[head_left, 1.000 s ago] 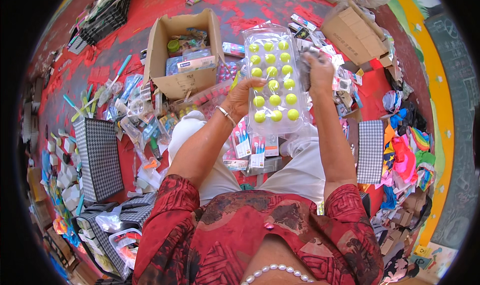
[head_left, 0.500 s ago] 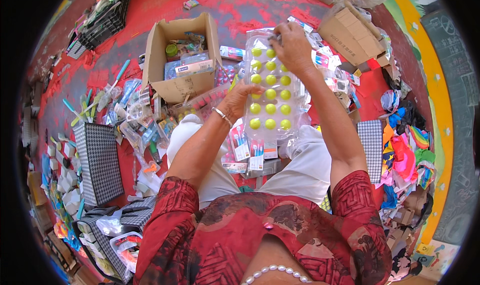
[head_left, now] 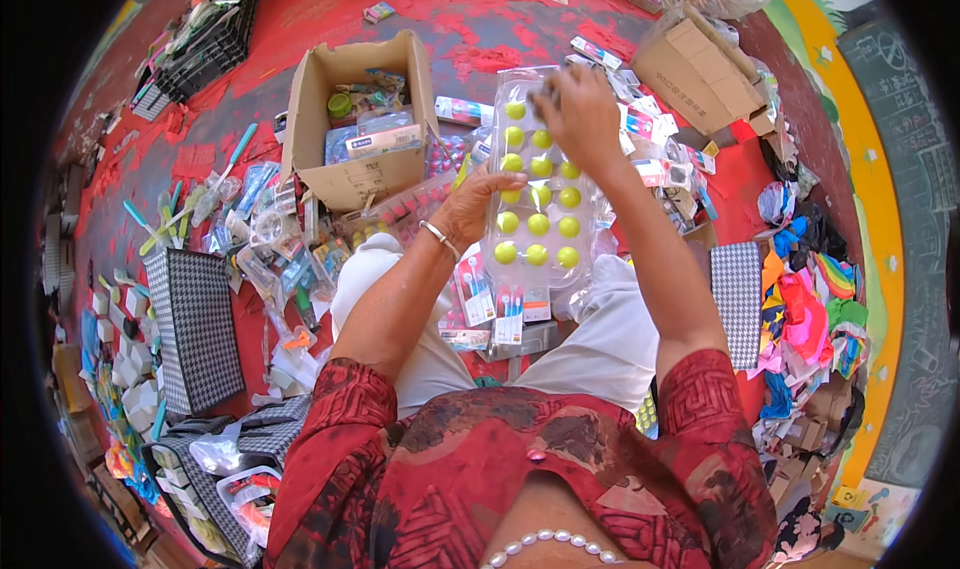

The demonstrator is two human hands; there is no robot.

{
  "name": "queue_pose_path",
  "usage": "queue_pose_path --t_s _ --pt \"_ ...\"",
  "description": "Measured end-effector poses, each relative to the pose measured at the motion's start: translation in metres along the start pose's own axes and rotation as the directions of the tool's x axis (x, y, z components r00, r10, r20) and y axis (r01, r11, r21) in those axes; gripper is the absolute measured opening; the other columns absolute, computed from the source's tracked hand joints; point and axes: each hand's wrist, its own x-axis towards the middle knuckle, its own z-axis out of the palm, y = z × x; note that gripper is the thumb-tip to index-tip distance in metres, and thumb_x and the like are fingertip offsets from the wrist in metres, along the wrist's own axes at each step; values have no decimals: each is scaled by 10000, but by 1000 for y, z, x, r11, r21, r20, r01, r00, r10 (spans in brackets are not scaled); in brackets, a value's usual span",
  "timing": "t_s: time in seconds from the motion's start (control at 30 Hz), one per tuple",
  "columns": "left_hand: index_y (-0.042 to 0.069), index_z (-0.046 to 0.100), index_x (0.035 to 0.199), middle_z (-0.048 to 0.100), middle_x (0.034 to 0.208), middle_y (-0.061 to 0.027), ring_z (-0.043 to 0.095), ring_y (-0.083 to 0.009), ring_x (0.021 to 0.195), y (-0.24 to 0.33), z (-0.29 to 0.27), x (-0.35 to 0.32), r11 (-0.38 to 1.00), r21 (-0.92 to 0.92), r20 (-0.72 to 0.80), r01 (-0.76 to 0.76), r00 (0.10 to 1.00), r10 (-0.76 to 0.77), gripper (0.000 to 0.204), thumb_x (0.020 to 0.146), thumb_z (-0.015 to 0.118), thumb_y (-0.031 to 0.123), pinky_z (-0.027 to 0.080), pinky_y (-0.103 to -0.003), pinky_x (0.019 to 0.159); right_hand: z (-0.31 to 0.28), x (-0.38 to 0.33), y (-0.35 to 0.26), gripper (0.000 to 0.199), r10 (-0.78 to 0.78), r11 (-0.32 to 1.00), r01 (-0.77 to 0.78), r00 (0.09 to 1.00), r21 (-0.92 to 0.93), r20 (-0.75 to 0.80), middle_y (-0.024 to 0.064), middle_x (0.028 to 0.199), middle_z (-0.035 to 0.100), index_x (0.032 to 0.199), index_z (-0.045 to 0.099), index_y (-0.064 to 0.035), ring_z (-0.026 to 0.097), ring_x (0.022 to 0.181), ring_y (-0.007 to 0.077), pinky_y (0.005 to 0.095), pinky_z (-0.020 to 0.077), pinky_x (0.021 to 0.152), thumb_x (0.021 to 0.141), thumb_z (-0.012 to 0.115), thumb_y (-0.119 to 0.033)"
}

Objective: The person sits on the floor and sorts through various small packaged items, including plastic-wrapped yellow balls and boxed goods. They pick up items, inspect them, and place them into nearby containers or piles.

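Note:
My left hand [head_left: 482, 201] grips the left edge of a clear plastic blister tray [head_left: 512, 266], thumb on top. Rows of round yellow-green balls [head_left: 540, 196] sit in the tray's pockets. The tray is held up over my lap. Over its upper right part is my right hand [head_left: 583, 114], fingers curled together. Something small and dark shows at those fingertips, but I cannot make out its kind. The right hand hides some of the upper pockets. Below the tray, toothbrush packs [head_left: 508, 319] lie between my legs.
An open cardboard box [head_left: 365, 181] with packaged goods stands ahead to the left. Another carton [head_left: 697, 74] tilts at the far right. Houndstooth-patterned boxes [head_left: 195, 329] stand at both sides. Loose packages crowd the red floor, with colourful cloth [head_left: 805, 319] at right and a black crate [head_left: 205, 54] far left.
The tray has tilted slightly and shifted a little lower. My right hand has moved slightly down over the tray's top; my left hand keeps its hold.

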Motion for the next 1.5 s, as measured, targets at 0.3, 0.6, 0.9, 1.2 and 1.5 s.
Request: queue_pose_path --t_s 0.3,0.6,0.9,1.2,1.5 --pt "52 466 1202 576 1100 -116 591 -235 975 -1 -13 6 997 -70 -83 29 996 -35 483 735 585 92 496 -398 858 -20 17 55 294 618 727 -529 782 438 -81 184 804 610 838 618 -15 588 762 310 406 450 703 716 663 -279" --pt "-6 462 1181 588 1089 -166 609 -282 957 2 -22 13 915 -394 113 84 993 -43 470 735 575 87 504 -427 857 -47 -96 -37 118 426 777 -483 875 403 228 133 797 507 831 513 -13 499 760 306 377 395 669 766 581 -84" --pt "51 541 1033 602 940 -70 610 -194 851 -3 0 14 987 -120 -209 -106 975 80 313 762 650 164 533 -340 744 -93 -81 -56 158 625 689 -634 765 351 157 99 732 559 783 584 0 525 644 214 320 421 609 730 658 -130" --pt "41 513 1092 607 967 -70 614 -182 851 10 -7 13 964 -76 -176 -254 955 238 325 791 617 107 534 -332 726 -33 -72 -54 93 196 980 -193 978 -47 70 111 848 545 782 565 -51 523 827 294 397 422 715 725 629 -87" --pt "58 483 1170 576 1093 -92 589 -198 964 2 -2 16 951 -307 -1 -26 1000 27 407 854 578 296 511 -355 825 -20 -32 -51 186 290 938 -290 957 190 28 123 797 556 762 593 -21 536 775 276 371 416 709 751 655 -196"
